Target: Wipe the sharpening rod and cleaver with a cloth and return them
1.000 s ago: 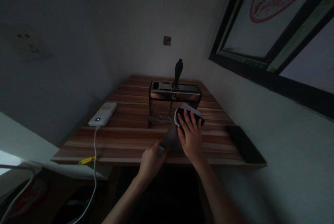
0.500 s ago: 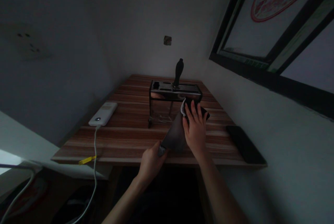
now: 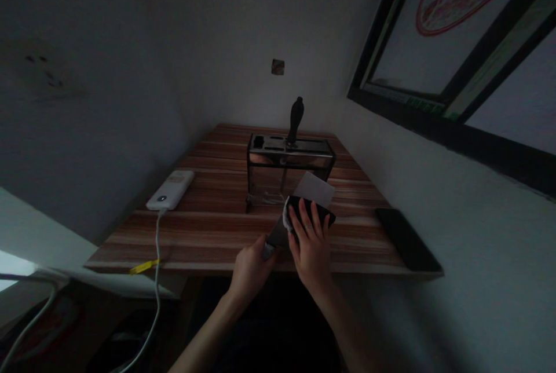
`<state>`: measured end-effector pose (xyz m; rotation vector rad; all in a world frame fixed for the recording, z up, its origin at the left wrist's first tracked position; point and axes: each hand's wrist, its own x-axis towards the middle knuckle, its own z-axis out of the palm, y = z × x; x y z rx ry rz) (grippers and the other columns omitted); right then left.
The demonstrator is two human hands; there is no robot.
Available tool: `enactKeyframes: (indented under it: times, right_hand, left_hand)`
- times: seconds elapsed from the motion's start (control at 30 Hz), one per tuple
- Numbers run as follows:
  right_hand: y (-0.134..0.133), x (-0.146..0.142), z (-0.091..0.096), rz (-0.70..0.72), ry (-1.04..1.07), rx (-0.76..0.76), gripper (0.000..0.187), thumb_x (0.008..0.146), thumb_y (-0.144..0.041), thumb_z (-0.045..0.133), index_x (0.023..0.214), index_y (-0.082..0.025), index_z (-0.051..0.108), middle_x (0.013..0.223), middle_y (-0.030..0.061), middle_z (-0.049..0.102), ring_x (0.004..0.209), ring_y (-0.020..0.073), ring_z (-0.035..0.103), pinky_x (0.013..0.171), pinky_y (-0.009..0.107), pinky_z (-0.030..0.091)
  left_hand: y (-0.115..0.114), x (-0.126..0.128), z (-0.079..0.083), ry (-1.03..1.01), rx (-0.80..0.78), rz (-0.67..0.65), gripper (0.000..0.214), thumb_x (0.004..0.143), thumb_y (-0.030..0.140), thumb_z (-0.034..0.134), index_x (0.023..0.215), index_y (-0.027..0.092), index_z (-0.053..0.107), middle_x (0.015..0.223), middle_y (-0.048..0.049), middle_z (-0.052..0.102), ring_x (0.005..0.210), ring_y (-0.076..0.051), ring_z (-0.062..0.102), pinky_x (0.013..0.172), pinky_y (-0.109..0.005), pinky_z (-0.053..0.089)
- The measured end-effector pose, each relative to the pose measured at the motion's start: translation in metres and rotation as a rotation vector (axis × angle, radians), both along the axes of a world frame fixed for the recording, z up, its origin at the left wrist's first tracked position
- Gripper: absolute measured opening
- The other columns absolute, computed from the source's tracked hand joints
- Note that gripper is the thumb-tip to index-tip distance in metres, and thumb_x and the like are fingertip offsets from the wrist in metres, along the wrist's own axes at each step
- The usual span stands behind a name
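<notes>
My left hand [image 3: 251,270] is closed around the handle of a broad cleaver [image 3: 309,187], whose pale blade tip points away from me over the wooden table [image 3: 208,228]. My right hand [image 3: 309,244] presses a dark cloth [image 3: 315,211] with a white edge flat against the blade, close to the handle. Behind them stands a metal knife rack [image 3: 289,171] with one black-handled knife [image 3: 296,120] upright in a slot.
A white power bank [image 3: 171,189] lies at the table's left with a cable [image 3: 155,297] hanging over the front edge. A dark flat tray [image 3: 407,241] rests at the right edge by the wall. A framed picture [image 3: 460,31] hangs at upper right.
My right hand slid the cloth up the blade toward the tip, then back down toward the handle, uncovering the pale blade tip. My left hand stayed put.
</notes>
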<state>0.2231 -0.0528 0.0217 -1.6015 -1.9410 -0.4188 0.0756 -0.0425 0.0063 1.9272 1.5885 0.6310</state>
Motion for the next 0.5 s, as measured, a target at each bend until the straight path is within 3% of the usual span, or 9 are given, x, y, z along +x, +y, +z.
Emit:
enactKeyframes:
  times: [0.3, 0.5]
  right_hand:
    - [-0.036, -0.022, -0.027, 0.105, -0.002, -0.093, 0.052, 0.092, -0.023, 0.039, 0.142, -0.027, 0.027, 0.149, -0.0015, 0.026, 0.139, 0.0228, 0.015, 0.112, 0.048, 0.006]
    - [-0.040, -0.025, -0.030, 0.121, 0.016, -0.102, 0.051, 0.092, -0.023, 0.038, 0.142, -0.026, 0.027, 0.149, -0.0021, 0.026, 0.139, 0.0218, 0.014, 0.112, 0.046, 0.002]
  left_hand:
    - [0.000, -0.002, 0.001, -0.041, -0.035, -0.028, 0.031, 0.077, 0.016, 0.047, 0.105, 0.020, 0.059, 0.088, -0.0071, 0.072, 0.082, -0.021, 0.067, 0.066, -0.024, 0.043]
    - [0.000, -0.002, 0.001, -0.087, -0.026, -0.041, 0.032, 0.077, 0.015, 0.045, 0.106, 0.019, 0.059, 0.090, -0.0087, 0.072, 0.083, -0.022, 0.068, 0.066, -0.025, 0.044]
